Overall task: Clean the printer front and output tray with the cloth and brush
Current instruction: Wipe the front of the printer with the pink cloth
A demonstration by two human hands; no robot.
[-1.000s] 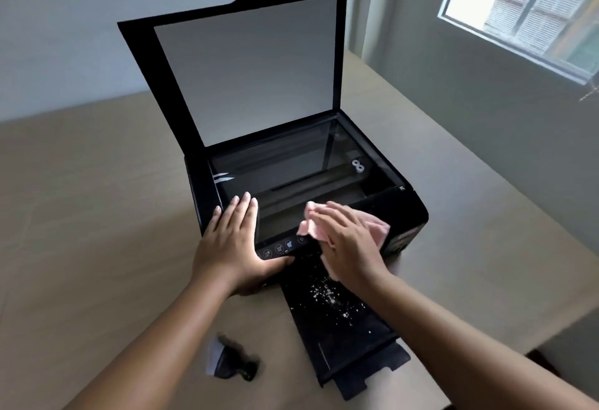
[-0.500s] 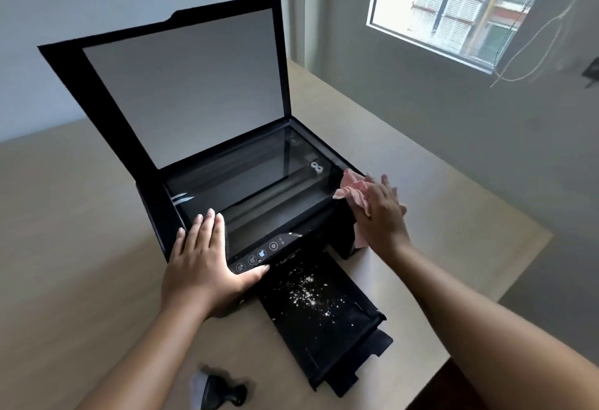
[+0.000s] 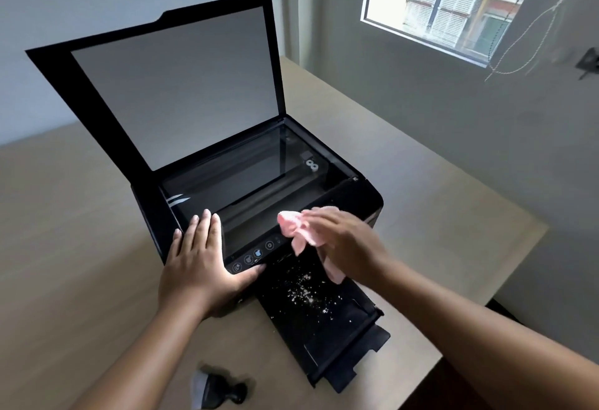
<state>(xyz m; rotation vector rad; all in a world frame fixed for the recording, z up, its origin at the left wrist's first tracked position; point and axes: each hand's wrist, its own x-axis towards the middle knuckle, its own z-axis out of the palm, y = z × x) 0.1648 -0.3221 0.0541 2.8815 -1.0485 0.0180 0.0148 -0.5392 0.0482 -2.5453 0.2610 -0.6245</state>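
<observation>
Back from the right corner of the printer [image 3: 366, 202] to the middle of its front edge: right hand [image 3: 343, 241], motion-blurred, fingers apparently closed over the pink cloth [image 3: 299, 231], which bunches out past the fingertips and trails down toward the crumb-speckled output tray [image 3: 324, 322]. Unmoved at the left front corner: left hand [image 3: 202, 267], palm down, fingers flat and extended, gripping nothing. On the table [image 3: 64, 247] by the left forearm: brush [image 3: 217, 390], untouched.

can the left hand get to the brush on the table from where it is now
Probably yes. The left hand lies flat on the printer front corner, holding nothing, and the brush sits on open table just beside that forearm, with nothing between them.
</observation>
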